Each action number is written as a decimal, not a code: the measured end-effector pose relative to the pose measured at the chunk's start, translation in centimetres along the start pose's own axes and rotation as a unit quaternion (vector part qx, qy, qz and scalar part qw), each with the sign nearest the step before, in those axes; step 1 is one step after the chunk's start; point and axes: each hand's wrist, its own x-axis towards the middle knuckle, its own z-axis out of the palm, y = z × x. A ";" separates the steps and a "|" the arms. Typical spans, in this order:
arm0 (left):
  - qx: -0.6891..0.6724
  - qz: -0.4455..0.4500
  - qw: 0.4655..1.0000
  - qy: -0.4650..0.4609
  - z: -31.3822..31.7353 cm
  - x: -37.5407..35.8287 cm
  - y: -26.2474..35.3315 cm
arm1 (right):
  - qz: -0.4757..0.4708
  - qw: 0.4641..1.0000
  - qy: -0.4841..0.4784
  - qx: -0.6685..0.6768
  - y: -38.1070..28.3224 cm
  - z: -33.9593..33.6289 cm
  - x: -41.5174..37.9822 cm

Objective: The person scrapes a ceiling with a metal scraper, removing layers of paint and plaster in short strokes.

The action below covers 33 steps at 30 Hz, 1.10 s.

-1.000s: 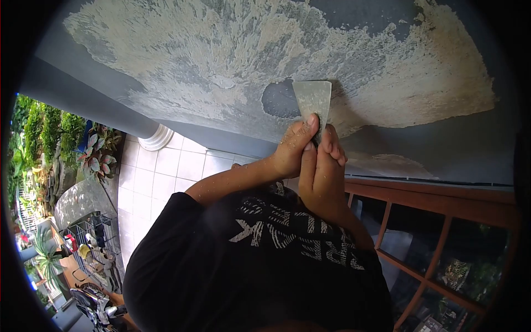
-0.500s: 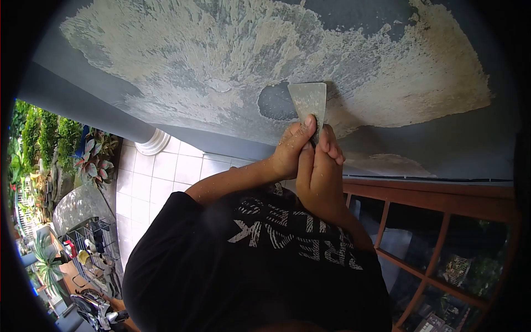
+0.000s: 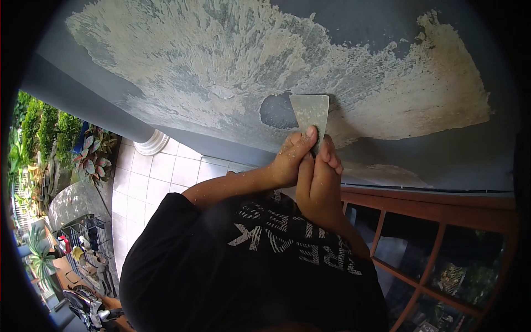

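Note:
A putty knife with a wide flat metal blade [image 3: 311, 106] lies against the blue-grey wall, right beside a dark bare spot [image 3: 278, 110] in the pale rough patch [image 3: 221, 55]. My left hand [image 3: 293, 159] is closed around its handle, with the thumb up near the base of the blade. From the right, my right hand [image 3: 319, 180] presses against my left hand and the handle, its fingers bent. The two hands touch each other and hide most of the handle. Small crumbs cling to my left hand and forearm.
A round column [image 3: 99, 102] with a white base stands at the left, over light floor tiles [image 3: 160, 169]. Beyond are plants [image 3: 91, 160] and a wire rack [image 3: 88, 238] holding items. A brown-framed window [image 3: 426, 243] is at the lower right.
The whole view has shifted, so wall, hands and putty knife sit slightly lower in the picture. Against the dark spot, the blade has hardly moved, and both hands keep their grip.

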 end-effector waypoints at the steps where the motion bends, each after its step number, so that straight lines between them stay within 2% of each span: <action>1: -0.022 0.001 1.000 -0.007 -0.1 0.1 -0.2 | 0.003 1.000 -0.010 -0.012 0.1 0.0 0.0; 4: -0.024 0.002 1.000 0.006 0.0 0.2 -0.8 | 0.004 0.999 -0.030 0.034 0.8 -0.6 0.0; 7: -0.023 -0.012 1.000 -0.010 0.9 -0.1 -0.3 | -0.015 0.999 0.037 0.019 -0.4 -0.5 -0.4; 10: -0.024 0.020 0.999 -0.013 0.2 0.4 -0.4 | -0.023 0.999 0.002 -0.024 0.0 -0.5 0.4; 13: -0.026 0.012 1.000 0.001 0.5 0.4 -0.7 | -0.023 0.999 -0.023 0.014 0.9 -0.9 -0.2; 16: -0.035 -0.009 0.999 0.000 0.9 0.0 -0.5 | -0.009 1.000 0.005 0.025 -0.1 -0.9 -0.1; 19: -0.033 0.032 0.999 -0.016 0.1 0.5 -0.6 | -0.042 0.999 0.013 -0.018 0.3 -0.4 0.4; 22: -0.034 0.020 0.999 0.003 0.6 0.4 -0.8 | -0.022 0.999 -0.029 0.007 0.8 -1.1 0.0; 25: -0.017 0.003 1.000 0.004 0.7 0.1 -0.5 | -0.014 1.000 -0.004 0.007 0.1 -0.9 -0.2; 28: -0.026 0.025 0.999 -0.009 0.4 0.6 -0.5 | -0.046 0.998 0.026 -0.027 0.1 -0.5 0.7; 31: -0.032 0.017 0.999 -0.011 0.8 0.4 -0.6 | -0.027 0.999 -0.024 0.018 0.8 -1.0 -0.3; 33: -0.040 0.022 0.999 -0.012 0.7 0.3 -0.3 | -0.038 0.999 -0.004 -0.010 0.4 -0.7 0.0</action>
